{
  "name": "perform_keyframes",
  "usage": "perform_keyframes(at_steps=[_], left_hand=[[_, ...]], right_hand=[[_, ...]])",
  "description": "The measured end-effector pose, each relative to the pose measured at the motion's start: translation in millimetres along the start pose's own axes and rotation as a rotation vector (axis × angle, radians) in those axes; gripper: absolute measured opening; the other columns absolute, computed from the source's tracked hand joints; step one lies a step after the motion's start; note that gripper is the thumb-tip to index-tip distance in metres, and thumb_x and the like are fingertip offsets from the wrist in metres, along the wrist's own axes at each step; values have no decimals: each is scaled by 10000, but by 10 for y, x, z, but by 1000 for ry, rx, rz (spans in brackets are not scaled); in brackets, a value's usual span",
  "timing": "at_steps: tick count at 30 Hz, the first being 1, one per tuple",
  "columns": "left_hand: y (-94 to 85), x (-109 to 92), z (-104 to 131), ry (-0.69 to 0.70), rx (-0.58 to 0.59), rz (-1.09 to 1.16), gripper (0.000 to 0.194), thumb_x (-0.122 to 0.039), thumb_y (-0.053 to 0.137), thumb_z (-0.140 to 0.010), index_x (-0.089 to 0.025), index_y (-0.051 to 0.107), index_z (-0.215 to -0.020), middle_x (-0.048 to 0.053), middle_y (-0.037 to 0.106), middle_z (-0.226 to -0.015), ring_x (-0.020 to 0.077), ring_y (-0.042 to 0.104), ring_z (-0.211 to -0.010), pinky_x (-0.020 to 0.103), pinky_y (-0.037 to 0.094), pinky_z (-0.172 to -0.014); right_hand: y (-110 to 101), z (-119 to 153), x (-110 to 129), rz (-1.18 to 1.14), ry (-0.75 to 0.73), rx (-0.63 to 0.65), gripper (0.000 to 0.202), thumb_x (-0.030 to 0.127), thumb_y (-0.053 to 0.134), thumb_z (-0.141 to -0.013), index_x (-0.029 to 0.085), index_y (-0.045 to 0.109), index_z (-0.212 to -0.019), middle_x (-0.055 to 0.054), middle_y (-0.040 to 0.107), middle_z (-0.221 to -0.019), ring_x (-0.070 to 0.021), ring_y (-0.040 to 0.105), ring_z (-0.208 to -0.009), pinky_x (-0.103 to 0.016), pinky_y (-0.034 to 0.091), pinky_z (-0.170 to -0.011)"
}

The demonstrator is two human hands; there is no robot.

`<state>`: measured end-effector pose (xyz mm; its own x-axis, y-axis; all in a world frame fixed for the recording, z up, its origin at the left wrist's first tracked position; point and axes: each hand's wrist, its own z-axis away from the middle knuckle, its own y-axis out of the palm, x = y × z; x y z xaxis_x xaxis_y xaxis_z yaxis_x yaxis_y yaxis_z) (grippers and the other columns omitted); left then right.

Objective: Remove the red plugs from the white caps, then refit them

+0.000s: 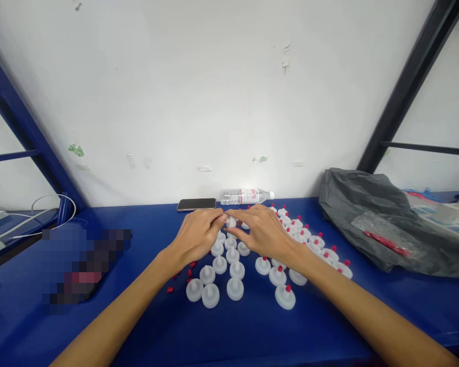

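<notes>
Between my two hands, just above the blue table, is a white plastic nozzle cap [231,222]. My right hand [266,230] grips it with thumb and forefinger apart around its sides. My left hand [199,233] is closed, its thumb and forefinger pinched against the cap's left side; any small part in that pinch is hidden. Below and in front stand several bare white nozzle caps [235,289], nozzles upward. Under and beyond my right forearm stand several white nozzle caps with red tips [285,297]. Small loose red tip caps [170,289] lie near my left wrist.
At the back of the blue table [160,331] lie a phone [196,204] and a clear water bottle [245,196] on its side. A grey plastic bag [352,204] is on the right, with a clear bag of red pieces [386,242]. A blurred-out dark object [95,270] lies left.
</notes>
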<state>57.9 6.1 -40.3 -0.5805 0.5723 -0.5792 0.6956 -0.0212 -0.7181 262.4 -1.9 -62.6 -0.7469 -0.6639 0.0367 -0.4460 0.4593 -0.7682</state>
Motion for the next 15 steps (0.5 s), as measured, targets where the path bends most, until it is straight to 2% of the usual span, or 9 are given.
perform_keyframes(at_steps=[3, 6, 8, 10, 13, 15], left_hand=[[68, 28, -33, -106, 32, 28, 433, -439, 489, -1036, -200, 541, -678, -46, 514, -596, 122, 475, -532, 272, 403, -557], [59, 161, -92, -258, 47, 72, 328, -454, 565, -1029, -152, 656, -941, -21, 637, -776, 101, 571, -590, 252, 507, -565], [-61, 308, -141, -349, 39, 83, 291, -418, 610, -1015, -147, 663, -1106, 29, 698, -957, 132, 661, -732, 291, 581, -648], [-258, 472, -188, -418, 18, 73, 305, -390, 630, -1005, -156, 651, -1199, 64, 704, -1097, 171, 696, -864, 347, 614, -740], [-532, 672, -235, -463, 8, 25, 339, -384, 641, -998, -164, 636, -1255, 83, 689, -1195, 208, 700, -972, 402, 616, -824], [-612, 743, -242, -462, 55, -12, 339, -385, 645, -995, -165, 639, -1253, 84, 688, -1204, 214, 699, -987, 409, 615, -835]], right_hand=[[-49, -34, 10, 43, -18, -3, 319, 384, 660, -986, 254, 685, -1277, -42, 820, -983, -235, 740, -843, -393, 463, -912], [-121, -62, -69, 91, 9, -25, 268, 306, 598, -1017, 248, 682, -1265, -61, 814, -1065, -240, 743, -905, -421, 417, -1011], [-192, -66, -215, 129, 93, -63, 260, 240, 569, -1011, 215, 691, -1239, -104, 807, -1082, -265, 742, -903, -451, 419, -1000], [-275, -59, -398, 157, 203, -114, 278, 214, 571, -986, 185, 687, -1237, -129, 806, -1029, -289, 740, -870, -463, 442, -946], [-367, -48, -582, 147, 336, -180, 316, 261, 558, -983, 197, 650, -1278, -90, 795, -933, -274, 738, -833, -405, 477, -837], [-378, -48, -583, 110, 377, -178, 293, 296, 558, -983, 221, 651, -1251, -52, 783, -885, -244, 734, -791, -360, 478, -775]])
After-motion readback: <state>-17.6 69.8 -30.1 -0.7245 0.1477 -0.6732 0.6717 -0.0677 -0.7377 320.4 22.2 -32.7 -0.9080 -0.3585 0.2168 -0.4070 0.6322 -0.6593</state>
